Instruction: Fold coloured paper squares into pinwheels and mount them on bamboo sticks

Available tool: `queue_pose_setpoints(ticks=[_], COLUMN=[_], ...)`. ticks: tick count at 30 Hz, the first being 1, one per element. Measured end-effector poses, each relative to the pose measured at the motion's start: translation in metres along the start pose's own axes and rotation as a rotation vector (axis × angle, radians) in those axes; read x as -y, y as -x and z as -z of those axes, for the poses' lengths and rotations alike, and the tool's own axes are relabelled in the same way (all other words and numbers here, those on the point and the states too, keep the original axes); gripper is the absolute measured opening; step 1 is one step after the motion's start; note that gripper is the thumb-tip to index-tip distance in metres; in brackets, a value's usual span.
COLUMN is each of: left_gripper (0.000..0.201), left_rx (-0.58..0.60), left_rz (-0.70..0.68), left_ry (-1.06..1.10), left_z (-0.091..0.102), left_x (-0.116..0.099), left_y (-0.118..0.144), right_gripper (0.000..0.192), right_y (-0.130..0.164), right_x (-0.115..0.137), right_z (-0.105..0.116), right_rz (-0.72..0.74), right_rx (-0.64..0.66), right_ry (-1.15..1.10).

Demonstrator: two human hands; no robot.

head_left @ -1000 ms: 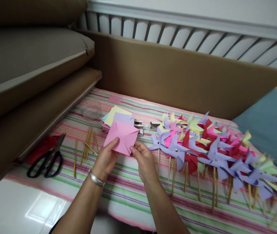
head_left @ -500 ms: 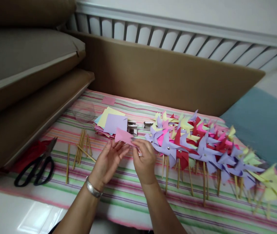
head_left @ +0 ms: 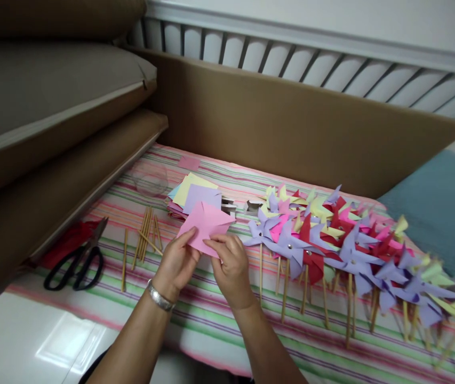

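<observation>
Both my hands hold one pink paper square [head_left: 205, 221] with slits cut in from its corners. My left hand [head_left: 180, 261] pinches its left edge, thumb on top. My right hand [head_left: 231, 266] has thumb and fingertips closed on the near right edge. Just beyond lies a stack of coloured paper squares, a purple sheet [head_left: 199, 197] and a yellow sheet [head_left: 189, 186] on top. Several thin wooden sticks [head_left: 145, 234] lie left of my hands. To the right are many finished paper pinwheels [head_left: 291, 245] on sticks, in purple, red, pink and yellow.
Black-handled scissors [head_left: 79, 261] lie at the left by some red material [head_left: 65, 242]. Behind the stack are a clear container [head_left: 150, 178] and a small pink paper piece [head_left: 189, 162]. Brown cushions [head_left: 103, 144] rise at the left, a brown panel [head_left: 291, 122] at the back.
The pink paper has turned from nearly edge-on to facing me. My left hand has gone from open beneath it to pinching its edge. The view has shifted slightly left.
</observation>
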State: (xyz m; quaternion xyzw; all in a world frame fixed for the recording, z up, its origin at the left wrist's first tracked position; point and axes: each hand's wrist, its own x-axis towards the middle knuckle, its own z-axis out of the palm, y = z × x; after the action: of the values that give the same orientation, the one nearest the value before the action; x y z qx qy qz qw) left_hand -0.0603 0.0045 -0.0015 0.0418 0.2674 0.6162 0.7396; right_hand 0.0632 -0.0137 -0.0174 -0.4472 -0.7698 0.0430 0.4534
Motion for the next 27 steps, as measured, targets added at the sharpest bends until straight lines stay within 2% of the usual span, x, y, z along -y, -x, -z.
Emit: queue_pose_setpoints(ticks=[3, 11, 14, 19, 23, 27], left_gripper=[0.017, 0.021, 0.022, 0.025, 0.020, 0.021], left_rx=[-0.073, -0.072, -0.073, -0.088, -0.093, -0.098], left_rz=[-0.033, -0.179, -0.226, -0.226, -0.224, -0.207], left_ry=[-0.036, -0.157, -0.214, -0.306, -0.359, -0.404], left_z=[0.004, 0.007, 0.007, 0.005, 0.002, 0.000], left_x=[0.000, 0.006, 0.008, 0.011, 0.015, 0.018], left_y=[-0.002, -0.005, -0.004, -0.001, 0.000, 0.001], right_gripper=[0.033, 0.014, 0.015, 0.010, 0.006, 0.011], right_y=[0.000, -0.004, -0.005, -0.007, -0.009, -0.009], right_x=[0.001, 0.003, 0.002, 0.001, 0.000, -0.003], right_z=[0.000, 0.004, 0.004, 0.004, 0.002, 0.002], right_rz=[0.015, 0.009, -0.083, -0.344, -0.510, -0.587], right_rx=[0.036, 0.105, 0.122, 0.072, 0.003, -0.008], right_ry=[-0.034, -0.095, -0.175, -0.351, -0.357, -0.368])
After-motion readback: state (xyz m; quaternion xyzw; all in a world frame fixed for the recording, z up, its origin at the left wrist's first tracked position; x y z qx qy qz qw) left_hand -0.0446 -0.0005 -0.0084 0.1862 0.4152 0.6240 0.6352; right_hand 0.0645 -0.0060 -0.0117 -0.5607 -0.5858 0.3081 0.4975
